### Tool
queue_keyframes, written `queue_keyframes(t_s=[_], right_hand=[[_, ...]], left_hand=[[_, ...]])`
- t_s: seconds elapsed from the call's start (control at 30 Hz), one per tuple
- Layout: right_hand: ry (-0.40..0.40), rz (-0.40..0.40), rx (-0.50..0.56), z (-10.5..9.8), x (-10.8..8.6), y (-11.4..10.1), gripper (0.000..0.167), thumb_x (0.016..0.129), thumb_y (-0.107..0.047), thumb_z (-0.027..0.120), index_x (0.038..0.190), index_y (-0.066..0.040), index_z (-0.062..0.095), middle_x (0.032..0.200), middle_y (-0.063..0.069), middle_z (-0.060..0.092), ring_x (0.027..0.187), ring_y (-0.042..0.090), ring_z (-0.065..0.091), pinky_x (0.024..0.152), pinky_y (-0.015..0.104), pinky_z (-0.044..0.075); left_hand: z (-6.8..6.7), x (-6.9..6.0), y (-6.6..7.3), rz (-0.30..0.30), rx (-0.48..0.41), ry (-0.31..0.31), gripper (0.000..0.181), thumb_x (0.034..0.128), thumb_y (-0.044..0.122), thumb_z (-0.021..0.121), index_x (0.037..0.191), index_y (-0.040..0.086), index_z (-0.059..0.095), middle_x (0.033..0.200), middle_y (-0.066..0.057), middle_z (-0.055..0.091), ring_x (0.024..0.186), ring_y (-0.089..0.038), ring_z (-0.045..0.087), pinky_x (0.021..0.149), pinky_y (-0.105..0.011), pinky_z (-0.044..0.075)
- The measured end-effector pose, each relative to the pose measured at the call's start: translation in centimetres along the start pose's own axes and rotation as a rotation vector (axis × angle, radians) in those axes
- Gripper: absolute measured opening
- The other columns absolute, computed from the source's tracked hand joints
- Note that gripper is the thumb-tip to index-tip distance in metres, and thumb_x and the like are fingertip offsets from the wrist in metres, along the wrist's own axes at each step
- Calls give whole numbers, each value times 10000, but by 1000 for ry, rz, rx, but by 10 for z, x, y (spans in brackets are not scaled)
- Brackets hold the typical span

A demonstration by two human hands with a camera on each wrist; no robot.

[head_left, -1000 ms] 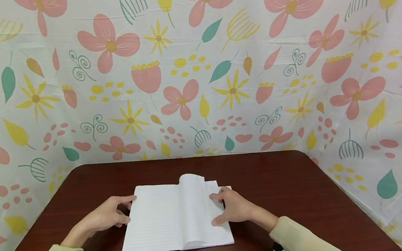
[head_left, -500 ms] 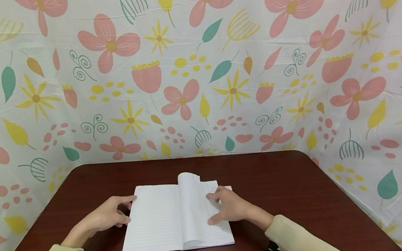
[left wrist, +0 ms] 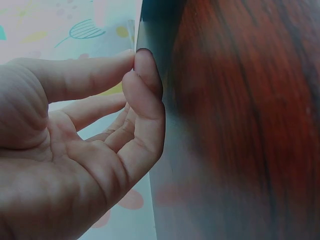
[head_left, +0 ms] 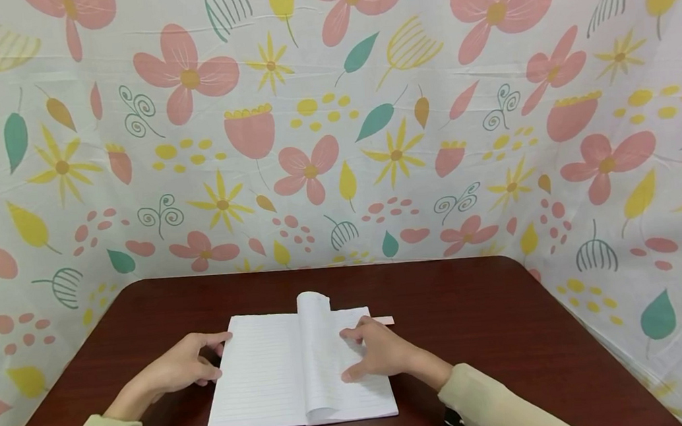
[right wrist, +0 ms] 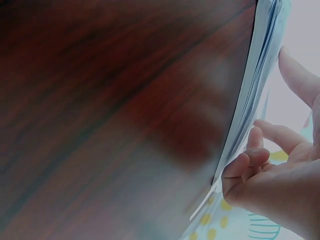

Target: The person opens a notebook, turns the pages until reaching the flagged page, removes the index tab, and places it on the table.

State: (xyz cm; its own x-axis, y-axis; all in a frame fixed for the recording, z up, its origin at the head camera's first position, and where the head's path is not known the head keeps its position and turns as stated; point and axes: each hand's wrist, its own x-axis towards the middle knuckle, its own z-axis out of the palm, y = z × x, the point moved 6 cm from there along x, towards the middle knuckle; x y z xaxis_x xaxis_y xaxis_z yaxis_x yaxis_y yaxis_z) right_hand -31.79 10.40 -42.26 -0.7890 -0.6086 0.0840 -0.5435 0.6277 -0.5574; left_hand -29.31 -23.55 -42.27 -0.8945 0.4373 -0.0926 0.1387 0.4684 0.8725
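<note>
A lined notebook (head_left: pixel 264 375) lies spread on the table, a curled page (head_left: pixel 317 357) standing in a roll near its middle. At the left edge, my left hand (head_left: pixel 178 366) pinches the notebook's margin; in the left wrist view the thumb and fingers of that hand (left wrist: pixel 95 130) meet at the thin edge. My right hand (head_left: pixel 383 348) rests on the right-hand page, thumb and index finger spread apart, just right of the roll. The right wrist view shows the hand (right wrist: pixel 280 165) beside the notebook's stacked page edges (right wrist: pixel 250 85), its other fingers loosely bent.
A narrow pale strip (head_left: pixel 383 320) sticks out from the notebook's upper right side. The dark wooden table (head_left: pixel 478 323) extends on both sides. Behind it hangs a flower-patterned cloth (head_left: pixel 333 119).
My right hand has slid left across the page. The curled page has moved left and become a narrower roll. More of the pale strip shows. My left hand stays in place.
</note>
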Motion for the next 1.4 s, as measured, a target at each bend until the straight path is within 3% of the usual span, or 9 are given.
queue_keyframes(t_s=[0.33, 0.57, 0.7, 0.93, 1.17, 1.27, 1.4], right_hand=[[-4, 19, 14, 6, 8, -8, 697, 781, -278, 946, 1358, 20, 695, 967, 67, 544, 823, 130, 452, 715, 283, 402], [-10, 53, 25, 8, 12, -11, 739, 748, -296, 969, 1365, 5, 696, 1016, 85, 562, 894, 203, 530, 759, 300, 438], [-43, 89, 0, 12, 14, -13, 815, 712, -371, 984, 1399, -47, 689, 1050, 70, 566, 937, 216, 551, 788, 350, 434], [-157, 129, -89, 20, 10, -22, 1044, 634, -522, 996, 1519, -139, 597, 1267, 96, 530, 1117, 253, 487, 881, 446, 412], [-209, 121, -147, 23, 2, -33, 1220, 581, -567, 1006, 1599, -143, 486, 1354, 79, 466, 1142, 205, 430, 877, 362, 373], [-220, 112, -147, 24, 1, -34, 1235, 583, -557, 1009, 1612, -148, 464, 1360, 67, 458, 1135, 185, 416, 851, 340, 352], [-203, 112, -138, 24, -1, -34, 1232, 592, -557, 1006, 1617, -152, 456, 1371, 70, 464, 1167, 198, 420, 914, 372, 379]], left_hand=[[0, 0, -1, -3, 5, 7, 698, 884, -130, 689, 1503, -214, 378, 1060, -155, 504, 611, -211, 496, 579, -293, 462], [0, 1, -1, -9, 13, 10, 705, 873, -124, 698, 1505, -201, 395, 1054, -153, 509, 615, -190, 498, 580, -295, 469], [0, 1, -1, -16, 17, 9, 704, 873, -117, 702, 1504, -196, 401, 1055, -158, 506, 618, -197, 510, 584, -298, 475], [-1, 2, 0, -8, 17, 7, 701, 874, -118, 707, 1502, -196, 407, 1051, -156, 511, 624, -204, 510, 581, -298, 477], [-1, 1, 0, -2, 8, 0, 697, 881, -125, 695, 1505, -202, 393, 1052, -152, 513, 625, -199, 504, 578, -292, 463], [-1, 1, 0, 13, 10, -5, 693, 884, -131, 681, 1503, -214, 380, 1048, -152, 511, 632, -202, 496, 575, -289, 452], [0, 1, 1, 17, 13, -6, 691, 886, -133, 675, 1504, -215, 376, 1049, -153, 510, 631, -198, 495, 574, -286, 446]])
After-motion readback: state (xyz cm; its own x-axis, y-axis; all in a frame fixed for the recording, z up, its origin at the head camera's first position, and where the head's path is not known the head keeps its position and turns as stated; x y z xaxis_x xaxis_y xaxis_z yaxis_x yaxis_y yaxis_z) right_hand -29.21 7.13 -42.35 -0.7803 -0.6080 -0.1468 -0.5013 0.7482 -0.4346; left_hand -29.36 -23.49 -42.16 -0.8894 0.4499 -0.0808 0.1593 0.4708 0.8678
